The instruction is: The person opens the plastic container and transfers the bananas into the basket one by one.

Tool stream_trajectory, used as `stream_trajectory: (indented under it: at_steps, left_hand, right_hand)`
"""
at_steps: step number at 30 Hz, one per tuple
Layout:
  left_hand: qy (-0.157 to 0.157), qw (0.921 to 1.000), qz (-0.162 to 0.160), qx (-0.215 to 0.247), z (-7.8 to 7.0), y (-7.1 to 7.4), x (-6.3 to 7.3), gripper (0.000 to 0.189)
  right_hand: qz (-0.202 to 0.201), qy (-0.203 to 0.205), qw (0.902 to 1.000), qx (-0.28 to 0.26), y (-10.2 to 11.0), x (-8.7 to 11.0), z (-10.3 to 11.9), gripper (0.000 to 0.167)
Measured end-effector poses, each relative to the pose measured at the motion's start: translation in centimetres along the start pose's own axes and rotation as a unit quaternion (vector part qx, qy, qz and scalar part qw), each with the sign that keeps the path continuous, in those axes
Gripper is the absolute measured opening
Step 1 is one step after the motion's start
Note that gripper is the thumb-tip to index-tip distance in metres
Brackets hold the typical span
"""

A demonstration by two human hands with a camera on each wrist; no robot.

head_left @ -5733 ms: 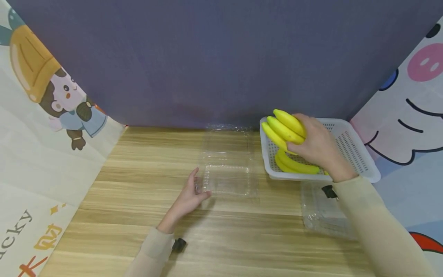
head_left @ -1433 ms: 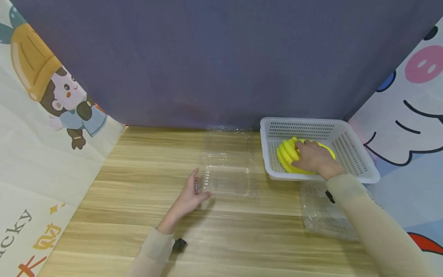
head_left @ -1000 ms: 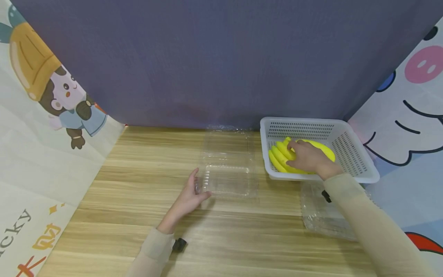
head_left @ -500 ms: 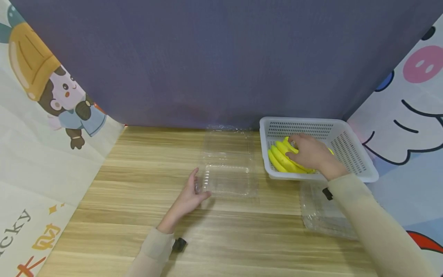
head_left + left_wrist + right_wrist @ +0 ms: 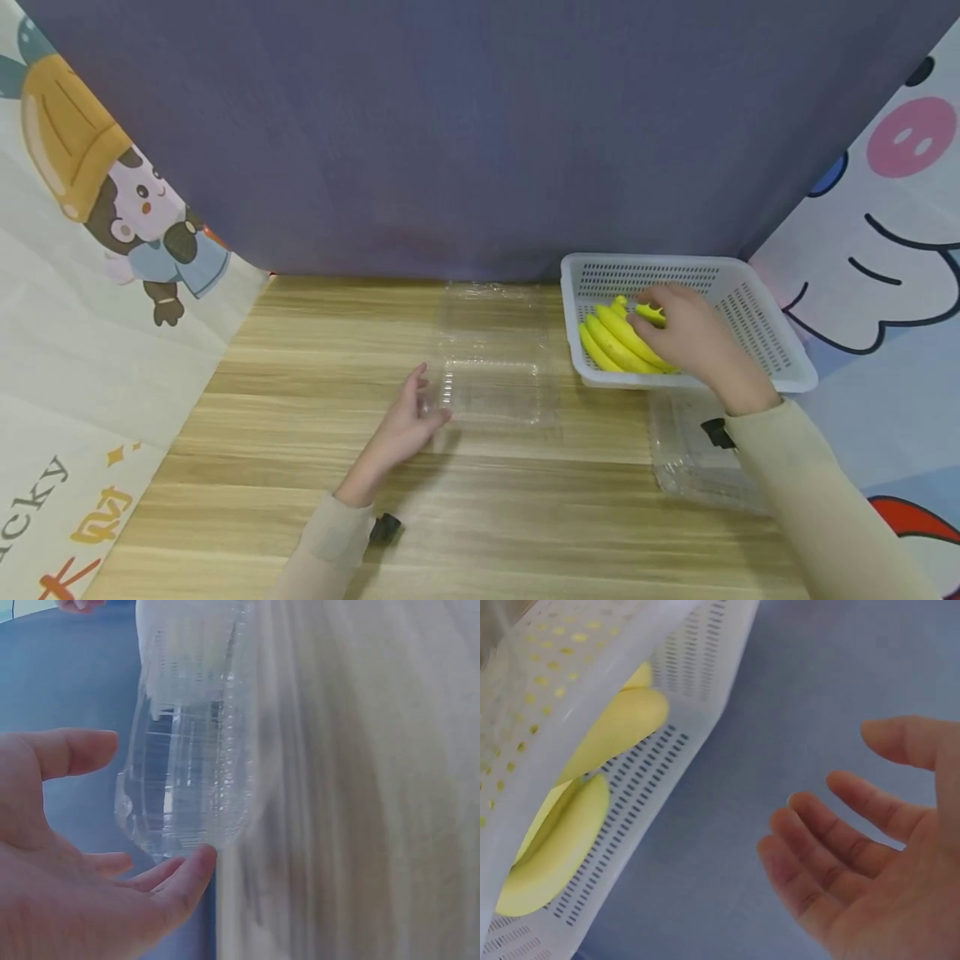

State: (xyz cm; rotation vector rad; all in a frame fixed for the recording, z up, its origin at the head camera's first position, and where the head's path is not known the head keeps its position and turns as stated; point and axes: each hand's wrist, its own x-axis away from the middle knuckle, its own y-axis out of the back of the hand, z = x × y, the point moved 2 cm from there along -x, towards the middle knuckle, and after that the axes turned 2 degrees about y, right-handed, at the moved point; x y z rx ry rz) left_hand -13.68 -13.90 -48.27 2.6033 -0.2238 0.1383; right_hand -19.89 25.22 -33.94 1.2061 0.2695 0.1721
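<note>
My right hand [image 5: 693,342] hovers over the white perforated basket [image 5: 637,382], holding nothing. Below it a bunch of yellow bananas [image 5: 613,343] lies at the basket's left side, and more banana shows behind my fingers. The right wrist view has this hand [image 5: 885,877] with parted, loosely bent fingers, apart from the bananas [image 5: 562,855]. At the left end of a clear plastic clamshell box [image 5: 495,392], lid laid back, is my left hand [image 5: 399,429]. In the left wrist view a fingertip of that hand [image 5: 97,877] meets the box [image 5: 180,765], while the thumb stands away.
Another clear plastic box [image 5: 697,458] lies in front of the basket, partly under the right sleeve [image 5: 810,492]. The wooden tabletop [image 5: 300,400] ends at a dark blue-grey panel [image 5: 480,142] behind, with printed cartoon sheets at both sides.
My right hand held a banana bunch above the basket, lowered it in and shifted it left. Now it has let go and lifted off. The left hand has barely moved.
</note>
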Motion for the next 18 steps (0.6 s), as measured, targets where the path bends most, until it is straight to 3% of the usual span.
stream_trajectory:
  at_steps: [5,10,14,18]
  left_hand:
    - [-0.005,0.9998,-0.009,-0.019,-0.5,0.6,0.3,0.09]
    - [-0.031,0.9968,-0.036,-0.064,-1.6,1.1,0.7,0.087]
    - [-0.066,0.9901,-0.067,-0.104,-2.8,1.6,1.2,0.082]
    - [-0.111,0.9775,-0.104,-0.146,-4.1,2.0,1.6,0.077]
  right_hand:
    - [-0.021,0.004,0.9998,-0.005,0.1,1.2,0.8,0.047]
    - [-0.038,0.01,0.9992,0.001,0.2,2.1,1.7,0.047]
    - [-0.043,0.001,0.9991,0.002,0.0,3.0,2.5,0.049]
    - [-0.043,-0.009,0.999,0.0,-0.5,3.9,3.1,0.054]
